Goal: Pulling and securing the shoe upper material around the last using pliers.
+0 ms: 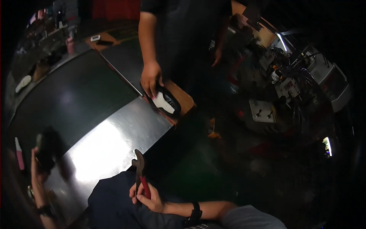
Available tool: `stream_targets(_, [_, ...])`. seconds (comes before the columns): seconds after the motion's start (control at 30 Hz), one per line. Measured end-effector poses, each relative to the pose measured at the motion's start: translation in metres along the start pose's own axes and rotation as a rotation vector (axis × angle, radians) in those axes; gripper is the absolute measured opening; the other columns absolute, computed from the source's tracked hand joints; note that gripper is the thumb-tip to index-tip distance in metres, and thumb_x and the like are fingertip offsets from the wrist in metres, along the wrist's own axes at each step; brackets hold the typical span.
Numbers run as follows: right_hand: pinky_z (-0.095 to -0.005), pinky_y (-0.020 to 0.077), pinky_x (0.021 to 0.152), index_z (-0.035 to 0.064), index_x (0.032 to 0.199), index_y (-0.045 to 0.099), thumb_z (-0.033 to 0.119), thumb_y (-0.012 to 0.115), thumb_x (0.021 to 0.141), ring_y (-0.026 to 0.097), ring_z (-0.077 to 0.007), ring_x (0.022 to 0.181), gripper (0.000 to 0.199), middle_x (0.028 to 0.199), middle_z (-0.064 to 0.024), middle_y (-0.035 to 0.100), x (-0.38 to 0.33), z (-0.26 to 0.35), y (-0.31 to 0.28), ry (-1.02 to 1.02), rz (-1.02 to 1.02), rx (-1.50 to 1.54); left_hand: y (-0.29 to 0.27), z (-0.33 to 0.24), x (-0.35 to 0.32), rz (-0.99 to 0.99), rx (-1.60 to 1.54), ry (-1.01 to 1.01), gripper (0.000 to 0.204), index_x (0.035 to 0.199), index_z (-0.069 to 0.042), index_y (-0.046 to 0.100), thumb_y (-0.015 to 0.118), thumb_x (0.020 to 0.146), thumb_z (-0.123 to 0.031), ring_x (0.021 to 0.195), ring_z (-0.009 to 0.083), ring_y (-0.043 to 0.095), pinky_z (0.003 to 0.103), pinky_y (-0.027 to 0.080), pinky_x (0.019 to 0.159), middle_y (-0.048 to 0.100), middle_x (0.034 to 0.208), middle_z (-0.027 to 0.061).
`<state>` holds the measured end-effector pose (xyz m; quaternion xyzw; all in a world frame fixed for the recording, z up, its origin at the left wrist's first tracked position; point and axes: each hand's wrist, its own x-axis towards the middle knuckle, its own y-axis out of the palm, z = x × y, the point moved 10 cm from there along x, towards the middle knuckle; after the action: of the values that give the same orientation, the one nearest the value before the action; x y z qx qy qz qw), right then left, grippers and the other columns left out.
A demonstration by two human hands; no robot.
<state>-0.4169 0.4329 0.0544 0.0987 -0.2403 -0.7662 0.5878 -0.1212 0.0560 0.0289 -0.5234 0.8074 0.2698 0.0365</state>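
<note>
At the lower middle, my right hand point(152, 199) is closed around the red handles of dark-jawed lasting pliers point(139, 163), their hooked head pointing up. My left hand point(35, 171), at the far left, grips a dark shoe point(46, 150) held up over the metal tabletop. The shoe is dim and blurred, so its details do not show. Across the table, another person's hand point(151, 76) rests on a black shoe point(170, 102) with a white sole face turned up.
A shiny metal work table point(126, 118) spans the left half. On it, a pink-and-white tube or marker point(19, 154) lies beside my left hand. A brown board point(183, 97) sits under the other person's shoe. A white sole-shaped piece point(23, 83) and a pink bottle point(70, 45) stand farther back.
</note>
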Motion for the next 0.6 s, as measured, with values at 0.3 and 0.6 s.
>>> stream_targets(0.3, [-0.0386,0.0418,0.103,-0.0003,0.116,0.057,0.006,0.058,0.092,0.058,-0.0266,0.119,0.024,0.124,-0.019,0.059,-0.034,0.092,0.034,-0.299,0.032,-0.384,0.196,0.053,-0.304,0.143,-0.248,-0.154,0.072,0.133,-0.005,0.056,0.067,0.079,-0.05,0.112,0.0276,0.065,0.044,0.053,0.097,0.063,0.128,0.0157])
stream_targets(0.6, [-0.03,0.0446,0.096,-0.0008,0.124,0.055,0.019,0.053,0.102,0.059,-0.0168,0.106,0.03,0.115,-0.0087,0.059,-0.086,0.026,0.108,0.263,0.403,-0.294,0.246,0.141,-0.447,0.465,-0.542,-0.713,0.08,0.131,0.002,0.055,0.046,0.093,-0.068,0.117,0.0385,0.059,0.054,0.049,0.098,0.065,0.119,0.0233])
